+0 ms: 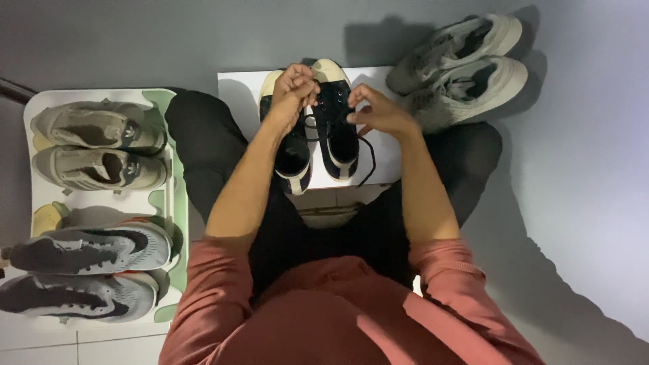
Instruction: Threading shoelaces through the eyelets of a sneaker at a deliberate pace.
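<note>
Two dark canvas sneakers with cream toe caps stand side by side on a white box (238,88) between my knees. My left hand (295,88) pinches a black lace above the left sneaker (292,150). Over the right sneaker (336,128), my right hand (378,111) grips the other part of the lace, fingers curled. A loose black lace end (370,162) trails down beside the right sneaker onto the box.
A pair of light grey sneakers (466,64) lies on the grey floor at the upper right. On the left, a white and green mat (169,196) carries a beige pair (98,145) and a grey-and-black running pair (84,270). My legs flank the box.
</note>
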